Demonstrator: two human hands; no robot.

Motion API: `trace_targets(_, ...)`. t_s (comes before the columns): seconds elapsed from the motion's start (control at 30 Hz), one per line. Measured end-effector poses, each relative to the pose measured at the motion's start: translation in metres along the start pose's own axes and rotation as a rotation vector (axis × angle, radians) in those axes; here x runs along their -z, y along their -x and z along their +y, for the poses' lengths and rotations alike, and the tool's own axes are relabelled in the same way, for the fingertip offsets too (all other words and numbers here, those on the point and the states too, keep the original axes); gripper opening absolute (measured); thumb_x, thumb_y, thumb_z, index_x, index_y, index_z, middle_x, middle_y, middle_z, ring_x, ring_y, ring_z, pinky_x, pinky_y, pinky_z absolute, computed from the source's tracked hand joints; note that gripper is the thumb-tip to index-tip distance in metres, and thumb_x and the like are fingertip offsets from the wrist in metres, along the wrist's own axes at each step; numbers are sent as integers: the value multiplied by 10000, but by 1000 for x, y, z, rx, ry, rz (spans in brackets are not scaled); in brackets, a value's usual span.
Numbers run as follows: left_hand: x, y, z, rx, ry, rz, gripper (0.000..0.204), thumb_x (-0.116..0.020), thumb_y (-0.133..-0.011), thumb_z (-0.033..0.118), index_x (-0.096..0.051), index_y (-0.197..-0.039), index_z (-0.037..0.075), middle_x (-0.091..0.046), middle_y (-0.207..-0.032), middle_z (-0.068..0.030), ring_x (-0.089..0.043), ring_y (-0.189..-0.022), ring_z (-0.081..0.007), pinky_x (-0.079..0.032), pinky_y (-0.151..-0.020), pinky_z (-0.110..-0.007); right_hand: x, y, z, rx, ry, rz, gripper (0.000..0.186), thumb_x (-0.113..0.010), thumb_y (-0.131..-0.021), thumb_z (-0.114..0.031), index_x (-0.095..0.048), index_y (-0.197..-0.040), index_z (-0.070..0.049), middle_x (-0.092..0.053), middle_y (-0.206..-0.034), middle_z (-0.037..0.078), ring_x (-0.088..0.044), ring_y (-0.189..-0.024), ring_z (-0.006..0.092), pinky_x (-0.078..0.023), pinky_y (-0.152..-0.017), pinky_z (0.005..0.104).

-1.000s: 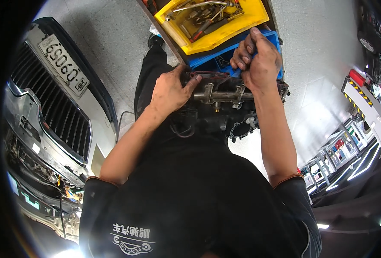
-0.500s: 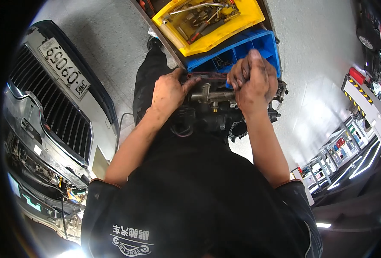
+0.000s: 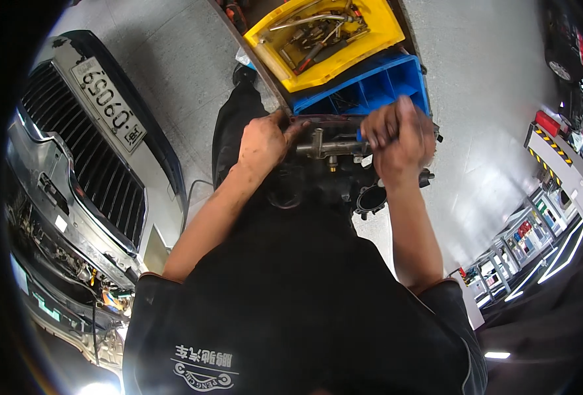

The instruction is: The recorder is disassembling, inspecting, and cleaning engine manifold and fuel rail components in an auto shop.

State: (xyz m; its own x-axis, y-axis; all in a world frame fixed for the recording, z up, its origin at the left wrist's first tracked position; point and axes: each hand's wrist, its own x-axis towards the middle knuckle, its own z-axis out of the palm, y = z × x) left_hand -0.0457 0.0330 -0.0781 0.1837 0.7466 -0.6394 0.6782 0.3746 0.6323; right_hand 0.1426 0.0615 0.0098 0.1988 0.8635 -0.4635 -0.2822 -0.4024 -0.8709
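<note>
In front of my body lies a dark engine part (image 3: 331, 184) with a grey metal pipe (image 3: 318, 146) along its top and a small brass fitting (image 3: 333, 166). Closed on this part's left end is my left hand (image 3: 263, 143), its thumb along the far edge and its other fingers partly hidden. My right hand (image 3: 403, 141) is a fist above the right end, slightly smeared by motion. A bit of blue (image 3: 360, 135) shows beside its fingers; what it grips is mostly hidden. A round black-rimmed opening (image 3: 371, 199) shows below the right wrist.
Beyond the part, a yellow bin (image 3: 263, 58) of tools and metal pieces stands beside a blue divided bin (image 3: 418, 82), both on a cart (image 3: 265, 85). A car front with a grille (image 3: 84, 155) is at left. A striped barrier (image 3: 551, 155) stands at right.
My right hand has moved a little right and toward me, staying closed. The left hand keeps its hold on the engine part. The whole view has shifted slightly.
</note>
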Motion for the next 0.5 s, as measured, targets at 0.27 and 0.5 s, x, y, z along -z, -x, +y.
trace_targets(0.27, 0, -3, -3, -8, -32, 12, 457, -638, -880, 474, -677, -943, 24, -670, -809, -231, -647, -804, -418, -517, -706, -466, -23, -52, 4, -155, 206, -10, 398, -517, -973, -312, -395, -649, -116, -383, -526, 26, -369, -430, 138, -361, -463, 299)
trace_targets(0.5, -1, -3, -6, -61, -10, 48, 456, -665, -857, 466, -670, -882, 11, -666, -779, -227, -653, -773, -403, -522, -690, -461, -29, -55, 8, -197, 256, -27, 381, -534, -959, -301, -410, -650, -116, -374, -527, 6, -360, -440, 106, -343, -453, 276)
